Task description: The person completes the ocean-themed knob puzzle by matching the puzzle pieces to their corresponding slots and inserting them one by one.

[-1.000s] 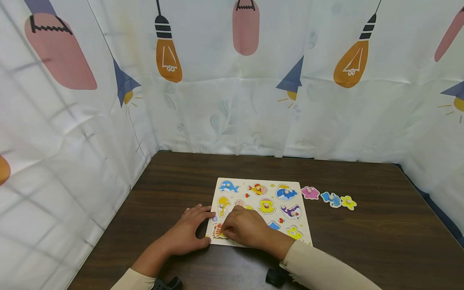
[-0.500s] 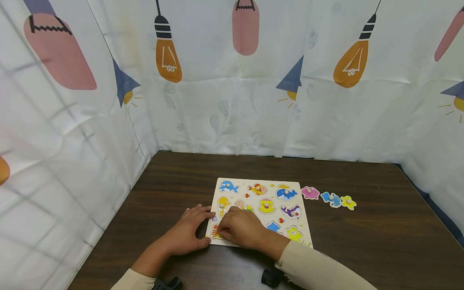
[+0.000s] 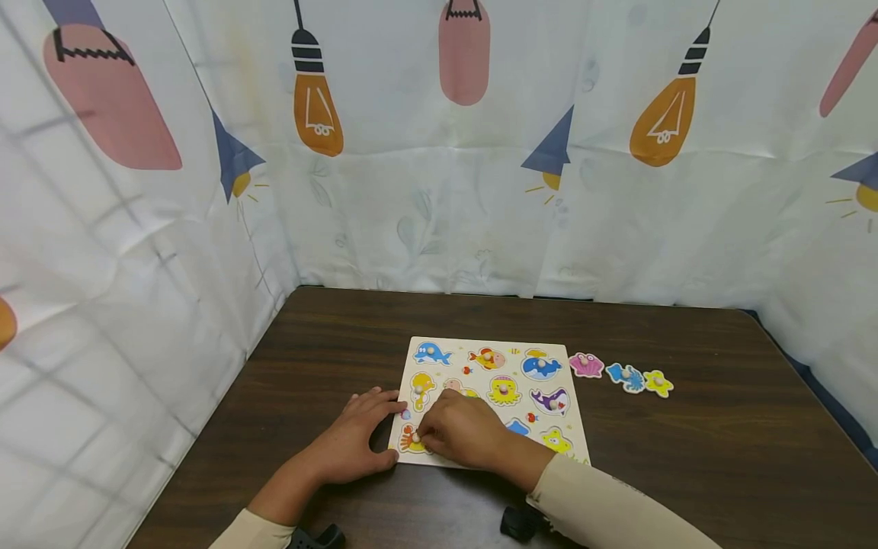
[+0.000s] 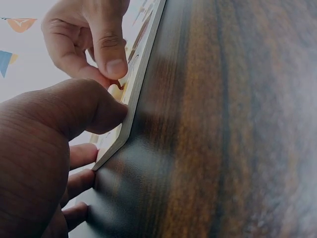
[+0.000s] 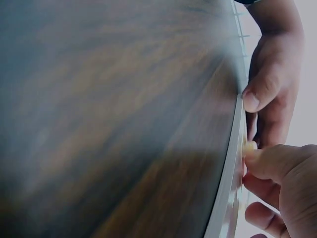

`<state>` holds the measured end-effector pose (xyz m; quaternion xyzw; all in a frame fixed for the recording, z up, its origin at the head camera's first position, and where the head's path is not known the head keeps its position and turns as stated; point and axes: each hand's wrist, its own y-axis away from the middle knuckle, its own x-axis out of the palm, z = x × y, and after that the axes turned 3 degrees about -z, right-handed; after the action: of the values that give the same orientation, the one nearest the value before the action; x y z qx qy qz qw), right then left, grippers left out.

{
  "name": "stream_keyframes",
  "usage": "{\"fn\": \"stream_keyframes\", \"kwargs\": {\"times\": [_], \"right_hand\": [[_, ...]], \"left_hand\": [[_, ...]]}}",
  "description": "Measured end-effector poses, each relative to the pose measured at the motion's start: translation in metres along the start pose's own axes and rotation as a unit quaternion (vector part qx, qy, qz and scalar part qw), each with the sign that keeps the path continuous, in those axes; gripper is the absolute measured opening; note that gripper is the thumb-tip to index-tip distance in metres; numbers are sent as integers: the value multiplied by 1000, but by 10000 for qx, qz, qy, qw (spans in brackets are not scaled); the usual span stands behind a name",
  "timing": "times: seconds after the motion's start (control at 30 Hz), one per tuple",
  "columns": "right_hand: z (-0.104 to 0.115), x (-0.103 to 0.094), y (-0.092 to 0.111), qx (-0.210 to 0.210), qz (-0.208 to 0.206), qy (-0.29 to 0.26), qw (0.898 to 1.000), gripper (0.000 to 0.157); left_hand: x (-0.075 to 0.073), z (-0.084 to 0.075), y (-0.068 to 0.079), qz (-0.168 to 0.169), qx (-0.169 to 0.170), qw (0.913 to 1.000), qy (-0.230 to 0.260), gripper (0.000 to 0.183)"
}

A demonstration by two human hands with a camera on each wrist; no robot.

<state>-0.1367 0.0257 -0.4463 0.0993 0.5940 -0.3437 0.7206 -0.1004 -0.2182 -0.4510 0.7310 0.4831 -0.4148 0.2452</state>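
Note:
A pale wooden peg puzzle board with sea animals lies on the table. My right hand bends over its near left part; thumb and fingertip pinch at the knob of the orange crab puzzle piece. The left wrist view shows the right thumb and a finger meeting just above the board. My left hand lies at the board's left edge, fingers spread and fairly straight, thumb touching the near left corner. My right hand covers part of the crab and the turtle piece.
Right of the board lie a pink shell piece, blue pieces and a yellow starfish piece. The brown table reaches back to a white printed curtain. Dark wrist straps are at both sleeves.
My right hand shifts slightly right and over the crab, then back left, so the crab and its knob show more now. The left hand and the board stay in place.

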Motion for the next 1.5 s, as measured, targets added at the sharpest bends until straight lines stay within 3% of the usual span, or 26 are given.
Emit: {"fn": "stream_keyframes", "kwargs": {"times": [0.33,0.73,1.17,1.5], "right_hand": [[-18,-16,17,331,106,-152,9993,4],[-46,-39,44,927,-133,-40,9956,7],[-77,-56,67,1534,-207,284,9875,14],[-98,-65,82,1925,-135,241,9809,18]], "left_hand": [[-1,-1,1,4,-4,10000,-19,67],[-1,-1,-1,114,-122,9998,-59,68],[-3,-3,-1,129,-142,9998,-69,69],[-2,-3,-1,164,-188,9997,-76,69]]}}
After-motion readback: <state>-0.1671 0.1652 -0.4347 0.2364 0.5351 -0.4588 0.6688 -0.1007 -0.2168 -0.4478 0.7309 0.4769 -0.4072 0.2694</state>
